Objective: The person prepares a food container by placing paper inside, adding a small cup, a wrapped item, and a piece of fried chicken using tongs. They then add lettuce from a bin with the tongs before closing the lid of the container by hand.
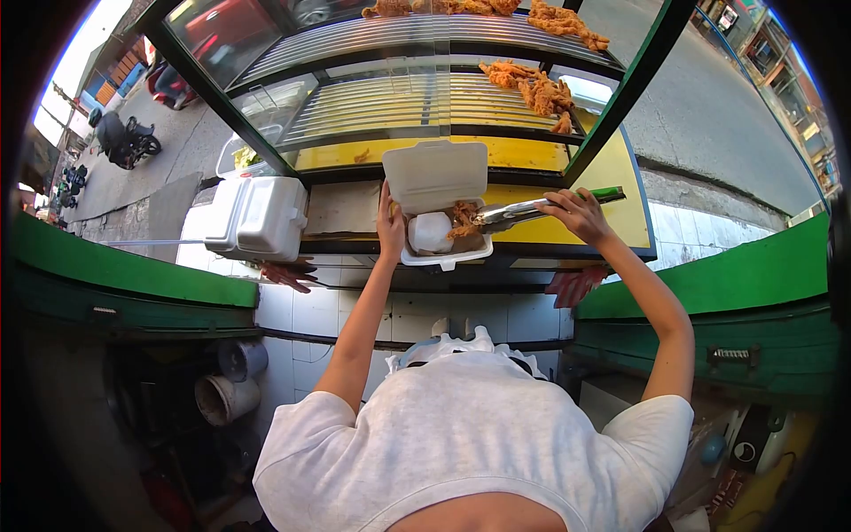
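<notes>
A person's left hand (388,222) grips the nine-o'clock edge of an open white foam takeaway box (436,173) at the yellow-topped counter (635,226)'s six-o'clock side, while the right hand (578,215), clamped around silver metal tongs (517,213), holds their tips at crisp golden-brown fried chicken (464,215) inside, three o'clock of a rounded white bundle (431,232)

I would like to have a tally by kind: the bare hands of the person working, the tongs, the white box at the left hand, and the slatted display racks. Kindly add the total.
Bare hands: 2 (left hand, right hand)
Tongs: 1
White box: 1
Slatted racks: 2 (upper rack, lower rack)
Total: 6
</notes>
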